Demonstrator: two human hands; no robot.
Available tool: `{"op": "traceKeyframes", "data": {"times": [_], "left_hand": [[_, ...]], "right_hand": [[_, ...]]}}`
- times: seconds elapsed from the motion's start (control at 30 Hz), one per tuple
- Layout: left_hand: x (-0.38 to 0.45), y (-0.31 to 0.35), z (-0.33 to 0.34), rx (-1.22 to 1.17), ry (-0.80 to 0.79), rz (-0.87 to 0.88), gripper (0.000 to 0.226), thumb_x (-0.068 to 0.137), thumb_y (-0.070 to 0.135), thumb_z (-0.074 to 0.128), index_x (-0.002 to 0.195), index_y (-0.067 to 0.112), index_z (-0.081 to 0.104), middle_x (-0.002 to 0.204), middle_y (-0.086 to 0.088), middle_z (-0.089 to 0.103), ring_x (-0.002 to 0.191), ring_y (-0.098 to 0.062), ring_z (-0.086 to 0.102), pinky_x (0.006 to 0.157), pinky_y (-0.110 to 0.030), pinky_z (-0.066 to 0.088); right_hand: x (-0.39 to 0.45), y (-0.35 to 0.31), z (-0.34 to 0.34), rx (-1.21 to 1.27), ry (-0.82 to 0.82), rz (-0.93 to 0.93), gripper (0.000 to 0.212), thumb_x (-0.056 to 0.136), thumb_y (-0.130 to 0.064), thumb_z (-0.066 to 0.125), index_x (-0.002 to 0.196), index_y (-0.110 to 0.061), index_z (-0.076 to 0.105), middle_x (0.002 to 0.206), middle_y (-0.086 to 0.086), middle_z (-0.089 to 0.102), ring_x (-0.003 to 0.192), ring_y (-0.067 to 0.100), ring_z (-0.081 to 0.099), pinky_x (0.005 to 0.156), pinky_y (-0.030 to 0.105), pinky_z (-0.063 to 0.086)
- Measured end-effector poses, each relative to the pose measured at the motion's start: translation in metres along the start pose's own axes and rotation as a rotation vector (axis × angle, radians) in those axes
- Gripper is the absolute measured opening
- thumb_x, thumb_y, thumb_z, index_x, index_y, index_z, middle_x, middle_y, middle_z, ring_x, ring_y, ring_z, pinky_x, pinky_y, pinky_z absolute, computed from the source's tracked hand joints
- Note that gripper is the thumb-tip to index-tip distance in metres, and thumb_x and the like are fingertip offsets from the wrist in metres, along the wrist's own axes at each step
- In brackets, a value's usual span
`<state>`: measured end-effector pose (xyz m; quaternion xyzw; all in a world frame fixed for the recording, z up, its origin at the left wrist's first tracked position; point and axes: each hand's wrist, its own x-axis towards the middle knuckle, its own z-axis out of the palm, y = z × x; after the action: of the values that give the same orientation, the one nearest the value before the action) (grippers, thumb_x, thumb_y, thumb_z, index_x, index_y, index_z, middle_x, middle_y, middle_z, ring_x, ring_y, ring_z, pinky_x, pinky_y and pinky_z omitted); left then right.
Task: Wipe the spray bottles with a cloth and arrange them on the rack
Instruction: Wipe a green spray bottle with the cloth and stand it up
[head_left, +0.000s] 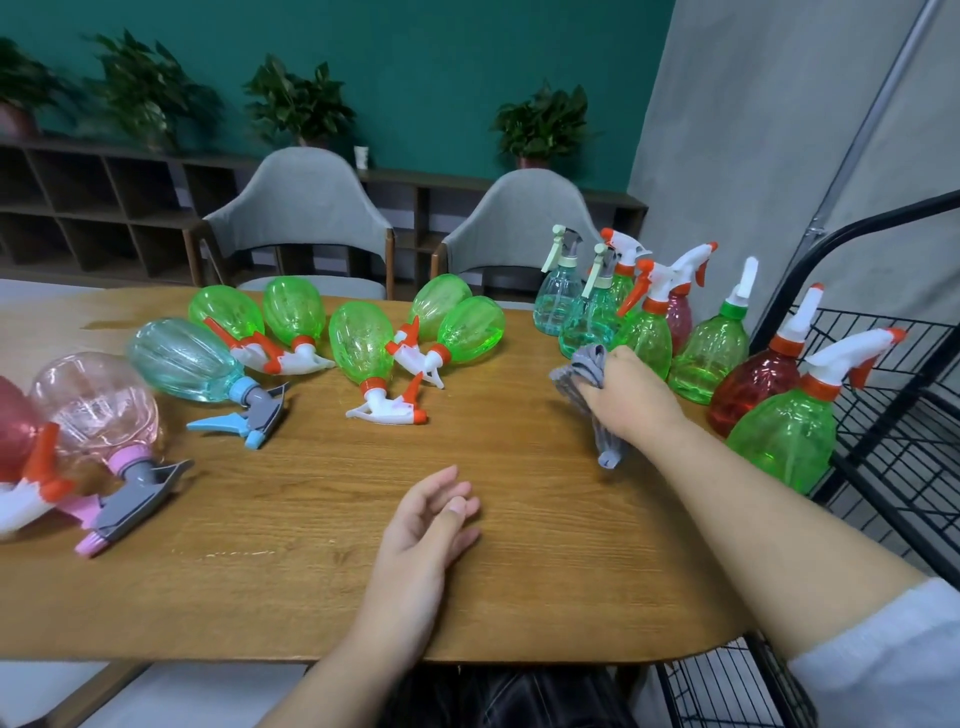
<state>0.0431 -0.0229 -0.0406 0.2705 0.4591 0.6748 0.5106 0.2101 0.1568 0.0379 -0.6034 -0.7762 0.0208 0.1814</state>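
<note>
The right hand (631, 395) has its fingers curled round a bunched grey cloth (587, 384), which it grips just above the wooden table (322, 545), one tail of the fabric hanging down to the near side of the wrist. The left hand (431, 525) holds nothing: its fingers lie loosely bent and relaxed, palm turned up and inward, resting on the table nearer the person and to the left of the cloth. Just beyond the right hand, at the far right of the table, stands a cluster of upright spray bottles (644, 338): two pale teal ones with mint triggers at the far left of the group, then green and red ones with white and orange triggers running toward the near right edge, where a large green bottle (784, 436) stands nearest the person. Right of them, beside the table, is a black wire rack (893, 415); whether the rightmost bottles touch it cannot be told. Across the middle and left of the table lie more bottles on their sides (363, 343): five green ones, a teal one with a blue and grey trigger, a pink one with a grey trigger, and a red one at the left edge. Two grey chairs (296, 208) stand at the far side.
</note>
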Motion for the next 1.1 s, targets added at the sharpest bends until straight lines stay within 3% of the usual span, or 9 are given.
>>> {"op": "traceKeyframes", "data": {"times": [0.1,0.23,0.37,0.47,0.57,0.67,0.87,0.97,1.1], "left_hand": [[0.000,0.006,0.002,-0.075,0.045,-0.048,0.021,0.097,0.005,0.052,0.112,0.015,0.063,0.112,-0.012,0.066,0.102,-0.024,0.067,0.084,-0.031,0.053],[0.005,0.022,0.005,-0.071,0.049,-0.067,0.016,0.097,0.005,0.054,0.107,0.015,0.061,0.108,-0.011,0.064,0.100,-0.025,0.066,0.083,-0.029,0.054],[0.027,0.036,-0.006,0.477,0.027,0.196,0.020,0.096,0.008,0.058,0.107,0.024,0.059,0.116,0.001,0.062,0.093,-0.010,0.062,0.090,-0.035,0.055],[0.049,0.045,-0.024,0.995,-0.061,0.389,0.030,0.096,0.015,0.057,0.125,0.021,0.057,0.125,0.010,0.054,0.116,-0.006,0.050,0.104,-0.024,0.039],[0.074,0.052,-0.037,1.378,-0.149,0.468,0.038,0.097,0.014,0.052,0.134,0.020,0.050,0.139,0.004,0.048,0.134,-0.013,0.035,0.109,-0.022,0.024],[0.097,0.055,-0.039,1.619,-0.174,0.392,0.049,0.096,0.008,0.043,0.143,0.020,0.038,0.152,0.000,0.034,0.145,-0.019,0.018,0.115,-0.038,0.025],[0.128,0.063,-0.028,2.006,-0.213,0.222,0.076,0.092,0.003,0.036,0.156,0.029,0.006,0.165,-0.008,-0.001,0.151,-0.027,-0.010,0.118,-0.058,0.003],[0.140,0.069,-0.027,2.132,-0.249,0.161,0.072,0.098,0.010,0.033,0.154,0.040,0.000,0.165,-0.007,0.001,0.150,-0.028,-0.015,0.114,-0.065,-0.006],[0.145,0.075,-0.031,2.256,-0.303,0.234,0.065,0.100,0.011,0.036,0.153,0.041,0.013,0.161,-0.001,0.024,0.151,-0.025,-0.010,0.109,-0.068,-0.014]], "right_hand": [[-0.018,-0.027,-0.006,0.312,0.001,0.038,0.046,0.098,-0.041,0.047,0.063,-0.011,0.048,0.063,0.008,0.052,0.065,0.028,0.053,0.054,0.031,0.033],[-0.036,-0.052,0.010,1.078,-0.105,0.381,0.038,0.094,-0.045,0.053,0.099,-0.008,0.065,0.095,0.010,0.072,0.090,0.027,0.067,0.081,0.035,0.049],[-0.061,-0.070,0.037,1.747,-0.199,0.626,0.027,0.097,-0.036,0.053,0.102,-0.012,0.062,0.098,0.009,0.071,0.090,0.025,0.068,0.078,0.043,0.055],[-0.070,-0.072,0.053,1.849,-0.137,0.673,0.030,0.097,-0.039,0.052,0.101,-0.011,0.063,0.097,0.010,0.071,0.087,0.025,0.068,0.070,0.040,0.055],[-0.069,-0.069,0.058,1.848,-0.131,0.651,0.035,0.096,-0.040,0.054,0.108,-0.009,0.064,0.103,0.011,0.072,0.094,0.028,0.069,0.081,0.044,0.056],[-0.068,-0.068,0.060,1.839,-0.193,0.623,0.030,0.097,-0.035,0.051,0.106,-0.008,0.063,0.104,0.012,0.072,0.095,0.028,0.069,0.090,0.051,0.052],[-0.066,-0.067,0.061,1.850,-0.225,0.613,0.028,0.099,-0.031,0.048,0.099,-0.008,0.063,0.084,0.006,0.075,0.083,0.022,0.070,0.082,0.044,0.053],[-0.066,-0.066,0.061,1.853,-0.240,0.598,0.027,0.099,-0.031,0.048,0.098,-0.008,0.063,0.082,0.006,0.075,0.084,0.022,0.070,0.085,0.045,0.052],[-0.065,-0.065,0.065,1.823,-0.241,0.580,0.028,0.098,-0.032,0.051,0.102,-0.008,0.063,0.087,0.006,0.076,0.085,0.020,0.071,0.084,0.042,0.053]]}}
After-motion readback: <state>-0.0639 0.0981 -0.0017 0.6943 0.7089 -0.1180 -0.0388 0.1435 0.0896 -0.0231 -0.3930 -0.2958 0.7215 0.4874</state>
